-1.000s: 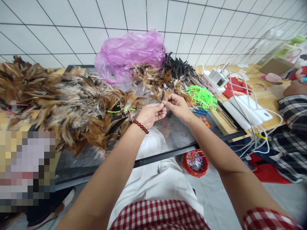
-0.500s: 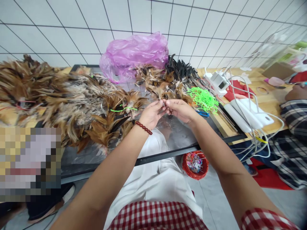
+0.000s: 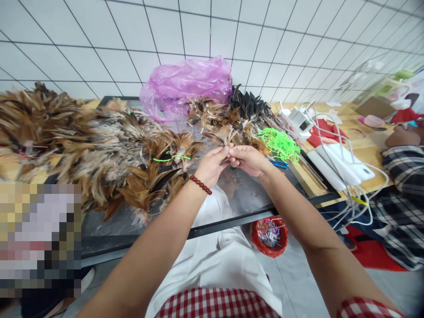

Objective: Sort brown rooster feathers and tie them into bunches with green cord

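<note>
My left hand (image 3: 212,164), with a dark red bead bracelet (image 3: 200,184) at its wrist, meets my right hand (image 3: 247,160) at the fingertips above the front of the dark board. Both are closed in a pinch. Whatever lies between the fingers is too small and covered to make out. Just beyond the fingertips is a tuft of brown feathers (image 3: 217,136); I cannot tell if the fingers touch it. To the left lie large heaps of brown and pale feathers (image 3: 109,141), with a bright green string (image 3: 172,157) across them.
A purple plastic bag (image 3: 190,84) and black feathers (image 3: 247,102) lie at the back. Right of my hands are green strings (image 3: 281,145), a blue tool (image 3: 279,164) and white chargers with cables (image 3: 300,121). A red basket (image 3: 270,251) stands below. A co-worker's plaid sleeve (image 3: 404,165) is far right.
The whole view has shifted slightly, so the table things sit a little lower in the picture. My hands stay pinched together; their fingertips look closer to each other.
</note>
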`<action>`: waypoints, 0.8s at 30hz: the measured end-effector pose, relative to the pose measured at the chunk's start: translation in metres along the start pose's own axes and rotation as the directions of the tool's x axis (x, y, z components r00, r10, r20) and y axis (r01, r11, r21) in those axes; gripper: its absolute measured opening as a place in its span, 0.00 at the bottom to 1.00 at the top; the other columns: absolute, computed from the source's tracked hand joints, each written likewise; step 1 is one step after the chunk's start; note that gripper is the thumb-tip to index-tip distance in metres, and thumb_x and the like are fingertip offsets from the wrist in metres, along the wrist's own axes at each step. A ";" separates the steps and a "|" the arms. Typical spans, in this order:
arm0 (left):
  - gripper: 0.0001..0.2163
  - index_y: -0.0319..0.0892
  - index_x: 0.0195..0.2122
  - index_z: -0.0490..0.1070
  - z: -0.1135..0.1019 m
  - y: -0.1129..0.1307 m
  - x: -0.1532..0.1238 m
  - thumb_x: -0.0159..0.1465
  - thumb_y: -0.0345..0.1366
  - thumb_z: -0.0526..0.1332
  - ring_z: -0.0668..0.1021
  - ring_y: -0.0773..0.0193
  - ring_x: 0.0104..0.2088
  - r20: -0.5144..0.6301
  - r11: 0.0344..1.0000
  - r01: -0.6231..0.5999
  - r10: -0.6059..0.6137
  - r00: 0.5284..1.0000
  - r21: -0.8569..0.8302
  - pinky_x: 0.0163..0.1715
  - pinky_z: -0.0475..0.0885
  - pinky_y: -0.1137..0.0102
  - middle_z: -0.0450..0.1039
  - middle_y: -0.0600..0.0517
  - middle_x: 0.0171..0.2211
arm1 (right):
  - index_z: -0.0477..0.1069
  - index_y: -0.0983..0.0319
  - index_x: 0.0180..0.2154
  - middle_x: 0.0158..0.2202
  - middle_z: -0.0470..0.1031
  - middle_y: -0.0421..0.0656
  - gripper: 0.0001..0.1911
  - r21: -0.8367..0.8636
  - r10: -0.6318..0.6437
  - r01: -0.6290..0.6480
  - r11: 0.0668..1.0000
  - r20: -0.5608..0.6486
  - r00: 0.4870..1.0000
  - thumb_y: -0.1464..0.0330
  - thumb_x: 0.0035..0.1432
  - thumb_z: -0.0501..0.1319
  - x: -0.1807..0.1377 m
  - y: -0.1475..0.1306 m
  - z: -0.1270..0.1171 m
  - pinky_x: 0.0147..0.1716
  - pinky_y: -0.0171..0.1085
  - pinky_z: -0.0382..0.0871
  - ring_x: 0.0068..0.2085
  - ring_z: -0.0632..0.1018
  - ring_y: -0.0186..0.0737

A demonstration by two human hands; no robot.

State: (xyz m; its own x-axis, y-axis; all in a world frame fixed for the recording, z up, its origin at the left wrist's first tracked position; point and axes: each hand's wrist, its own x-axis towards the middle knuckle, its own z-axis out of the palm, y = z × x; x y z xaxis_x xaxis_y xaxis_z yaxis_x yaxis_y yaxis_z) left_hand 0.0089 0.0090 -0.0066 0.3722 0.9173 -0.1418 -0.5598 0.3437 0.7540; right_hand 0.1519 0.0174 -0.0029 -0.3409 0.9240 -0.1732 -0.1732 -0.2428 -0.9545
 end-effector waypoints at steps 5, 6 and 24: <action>0.06 0.38 0.33 0.76 -0.005 0.000 0.002 0.56 0.34 0.69 0.77 0.69 0.33 -0.066 0.998 -0.016 0.012 0.998 -0.064 0.45 0.70 0.68 0.76 0.52 0.31 | 0.72 0.64 0.26 0.21 0.68 0.36 0.20 -0.241 -0.128 0.103 0.965 -0.091 0.988 0.54 0.42 0.72 0.001 -0.001 -0.011 0.23 0.31 0.57 0.23 0.64 0.27; 0.06 0.38 0.33 0.76 -0.005 0.000 0.002 0.57 0.34 0.69 0.77 0.69 0.36 -0.089 0.995 -0.021 0.013 0.996 -0.093 0.47 0.70 0.68 0.77 0.51 0.33 | 0.72 0.64 0.27 0.23 0.70 0.37 0.20 -0.317 -0.193 0.149 0.937 -0.113 0.975 0.55 0.42 0.72 0.001 -0.001 -0.013 0.25 0.31 0.59 0.24 0.66 0.27; 0.06 0.39 0.33 0.75 -0.009 -0.004 0.006 0.56 0.32 0.69 0.78 0.70 0.34 -0.109 0.988 0.078 -0.092 0.990 -0.130 0.47 0.71 0.68 0.77 0.52 0.32 | 0.72 0.63 0.29 0.28 0.73 0.39 0.19 -0.514 -0.384 0.303 0.802 -0.057 0.921 0.55 0.45 0.69 0.003 0.001 -0.015 0.33 0.35 0.65 0.30 0.71 0.32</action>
State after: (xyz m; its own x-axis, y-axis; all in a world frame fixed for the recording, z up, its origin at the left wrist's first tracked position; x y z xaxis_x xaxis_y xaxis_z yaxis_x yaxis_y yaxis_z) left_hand 0.0065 0.0153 -0.0159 0.3394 0.8981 -0.2798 -0.6204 0.4373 0.6511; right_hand 0.1641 0.0243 -0.0079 -0.1950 0.9616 0.1933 0.2331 0.2369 -0.9432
